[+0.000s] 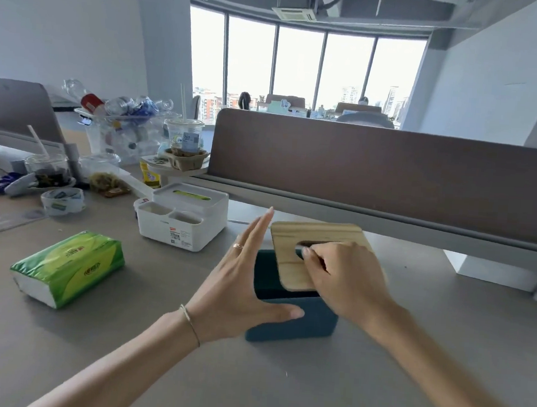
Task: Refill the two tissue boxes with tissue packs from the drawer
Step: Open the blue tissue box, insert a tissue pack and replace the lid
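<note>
Clearly the wooden lid (308, 253) is the stiff, light part: the right hand (347, 282) hooks its fingers (312, 259) into the oval slot and holds it tilted above the dark teal tissue box (294, 319), while the left hand (239, 284), fingers straight and pressed together with the thumb spread, braces the box's left side on the surface (154, 370). A green tissue pack (69, 267) lies well to the left; likely soft and squashy under slick film, it is best taken across its width. Its printing is too blurred to read. Behind, the white tissue box (185, 218) already shows green through its slot and carries a small label, also illegible.
</note>
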Motion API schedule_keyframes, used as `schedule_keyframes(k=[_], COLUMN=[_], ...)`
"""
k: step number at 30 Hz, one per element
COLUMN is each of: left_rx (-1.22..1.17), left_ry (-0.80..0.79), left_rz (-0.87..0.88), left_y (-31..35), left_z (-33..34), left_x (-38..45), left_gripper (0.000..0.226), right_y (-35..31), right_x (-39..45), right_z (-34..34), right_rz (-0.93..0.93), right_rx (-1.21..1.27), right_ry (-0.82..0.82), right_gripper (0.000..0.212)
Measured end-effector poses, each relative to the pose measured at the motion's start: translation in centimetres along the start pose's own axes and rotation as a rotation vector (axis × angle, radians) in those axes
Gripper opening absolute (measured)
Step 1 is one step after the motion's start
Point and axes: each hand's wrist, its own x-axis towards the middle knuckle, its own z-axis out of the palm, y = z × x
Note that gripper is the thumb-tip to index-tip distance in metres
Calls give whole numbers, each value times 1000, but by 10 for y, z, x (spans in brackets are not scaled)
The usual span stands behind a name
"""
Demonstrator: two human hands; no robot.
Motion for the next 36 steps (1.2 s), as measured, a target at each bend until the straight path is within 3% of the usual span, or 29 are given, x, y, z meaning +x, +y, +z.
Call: schedule_keyframes(k=[4,10,13,18,23,33,36], left_rx=[102,163,211,132,106,187,272], left_ry=[-94,-376,-423,-496,-592,-739,-609], left_rz=[166,196,201,194,155,144,195], left_y=[47,96,120,130,116,97,105], left_z=[15,74,105,153,183,202,190], left_x=[16,36,36,27,20,23,35], left_gripper=[124,123,114,99,95,119,102], right_y=[23,65,88,125,147,155,151], right_x=[-33,-97,-127,-170,-197,-200,-184], right_z=[-25,-64,-73,-81,-71,-61,-70], right_rz=[133,299,323,391,470,453,440], right_rx=[-47,-123,-120,-30,11,-82,-95], right_ry=[-60,-108,-145,-107,-232,-256,-210], right_gripper=[52,49,45,10,39,34,37])
